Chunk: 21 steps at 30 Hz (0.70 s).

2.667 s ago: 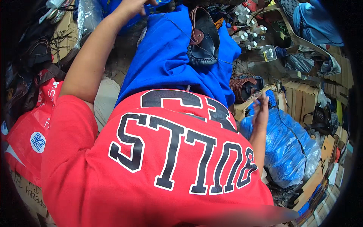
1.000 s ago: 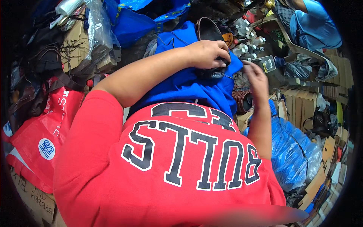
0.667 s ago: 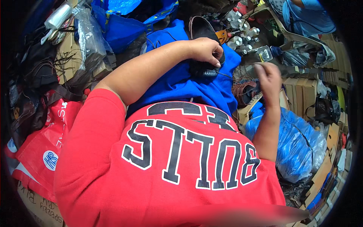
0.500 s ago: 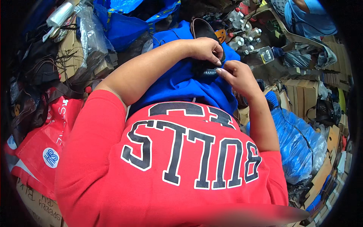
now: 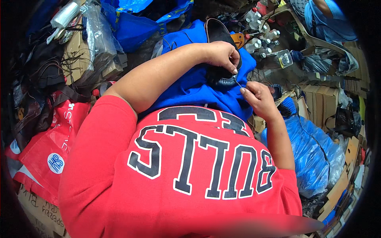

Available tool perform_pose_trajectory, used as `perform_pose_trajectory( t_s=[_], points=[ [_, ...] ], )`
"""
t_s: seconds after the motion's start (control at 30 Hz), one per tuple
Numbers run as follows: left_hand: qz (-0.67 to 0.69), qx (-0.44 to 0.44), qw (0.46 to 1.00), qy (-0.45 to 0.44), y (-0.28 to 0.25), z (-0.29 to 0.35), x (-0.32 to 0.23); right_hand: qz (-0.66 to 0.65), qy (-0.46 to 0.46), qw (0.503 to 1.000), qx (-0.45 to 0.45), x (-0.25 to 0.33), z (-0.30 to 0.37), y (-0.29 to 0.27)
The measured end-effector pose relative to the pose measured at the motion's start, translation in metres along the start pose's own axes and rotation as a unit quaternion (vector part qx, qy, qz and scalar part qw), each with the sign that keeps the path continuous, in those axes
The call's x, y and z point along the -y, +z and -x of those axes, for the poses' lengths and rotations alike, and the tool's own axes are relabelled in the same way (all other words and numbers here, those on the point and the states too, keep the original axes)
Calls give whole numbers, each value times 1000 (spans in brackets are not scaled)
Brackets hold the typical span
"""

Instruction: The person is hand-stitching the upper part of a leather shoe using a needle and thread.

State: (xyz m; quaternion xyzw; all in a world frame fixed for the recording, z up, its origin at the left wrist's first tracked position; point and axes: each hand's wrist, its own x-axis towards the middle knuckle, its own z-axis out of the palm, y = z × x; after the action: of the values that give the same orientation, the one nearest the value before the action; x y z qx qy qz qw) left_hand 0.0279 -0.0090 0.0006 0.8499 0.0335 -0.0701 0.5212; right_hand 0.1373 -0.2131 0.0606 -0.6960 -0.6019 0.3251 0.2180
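Note:
A black shoe (image 5: 221, 81) with raised stitching round its toe lies on the blue cloth (image 5: 194, 85) over my lap. Across its middle, my left hand (image 5: 223, 54) is closed, thumb and fingertips pinched at the shoe's right side. Part of the shoe is hidden beneath that hand. Just to the right, my right hand (image 5: 258, 98) pinches one end of a thin strand (image 5: 238, 83), which runs taut up to the shoe's edge by my left fingertips. Whether the strand is thread or a thin tool is too small to tell.
Several clear bottles (image 5: 262, 41) stand beyond the shoe at the right. A blue bag (image 5: 133, 25) sits at the far left, a red bag (image 5: 51, 146) nearer. Blue plastic wrapping (image 5: 303, 152) and cardboard (image 5: 319, 101) crowd my right side. Another person's blue clothing (image 5: 331, 23) shows far right.
My right hand has drawn away from the shoe, down and to the right, and the thin strand now shows stretched between it and the shoe. My left hand stays at the shoe.

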Motion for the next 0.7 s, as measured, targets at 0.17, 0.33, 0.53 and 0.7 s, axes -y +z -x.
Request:
perform_pose_trajectory(
  t_s=[0.17, 0.33, 0.53, 0.7],
  points=[
    [-14, -21, 1000, 1, -3, 3, 8, -226, 41, 967, -114, 16, 40, -33],
    [113, 24, 993, 33, -10, 7, 8, -139, -9, 980, -140, 5, 20, -18],
    [76, 40, 996, 13, -11, 3, 8, -19, -1, 997, -72, 3, -5, -9],
    [65, 36, 997, 26, -11, 2, 9, 34, 7, 998, -53, 4, -13, -11]
  ],
)
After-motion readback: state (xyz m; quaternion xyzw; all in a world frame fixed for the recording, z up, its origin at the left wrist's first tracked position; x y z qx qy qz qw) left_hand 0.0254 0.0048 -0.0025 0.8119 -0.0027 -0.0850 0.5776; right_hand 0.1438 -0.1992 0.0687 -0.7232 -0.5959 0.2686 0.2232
